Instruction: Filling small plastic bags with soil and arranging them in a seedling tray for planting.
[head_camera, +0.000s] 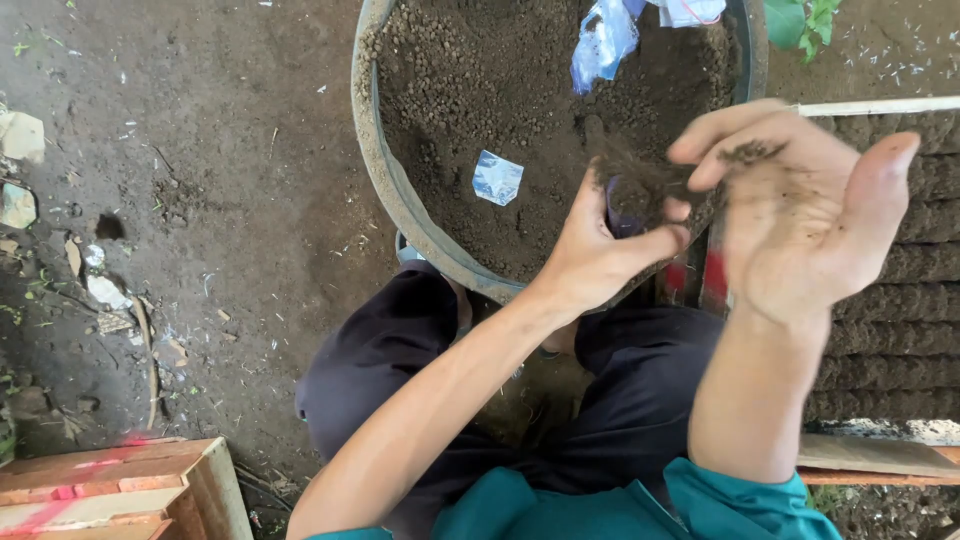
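Soil (640, 185) being packed into a small dark bag (622, 215), centre right of frame.
Bag is gripped by left hand (600, 250); right hand (810, 220), spread open, is dusted with crumbs; more soil from tub (385, 175) seems needed.

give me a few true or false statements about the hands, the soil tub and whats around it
1. The left hand grips a small dark bag filled with soil. True.
2. The right hand is clenched in a fist. False: it is open, palm showing, with soil on the fingers.
3. The tub holds water. False: it holds dark soil.
4. A small clear plastic piece lies on the soil in the tub. True.
5. A wooden crate sits at the lower left. True.
6. The person wears red trousers. False: the trousers are dark.
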